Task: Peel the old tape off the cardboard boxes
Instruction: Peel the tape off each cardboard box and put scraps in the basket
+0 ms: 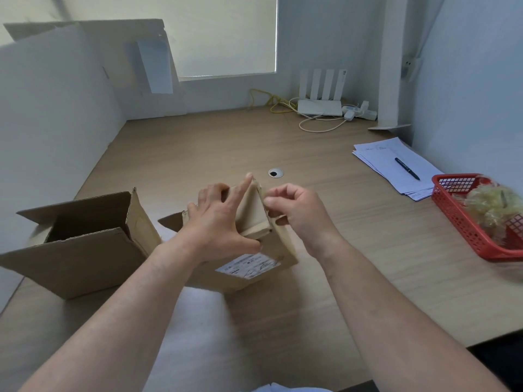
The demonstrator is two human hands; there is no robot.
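Bare forearms reach in from the bottom edge across the worktop [325, 148]. Two boxes stand on it: a larger open box [85, 250] at left, and the smaller box [254, 270] in the middle, where the work is. The left hand [218, 222] grips that box's raised flap, index finger laid along it. The right hand [297, 213] pinches at the flap's right edge, probably on a tape end too faint to make out. Best to keep the flap braced and draw the strip low and slow along the board, so the paper skin doesn't tear. One red basket [458, 222] at right holds one wad of peeled tape [492, 205]. Beyond it lie one stack of papers [376, 157] and one pen [407, 168].
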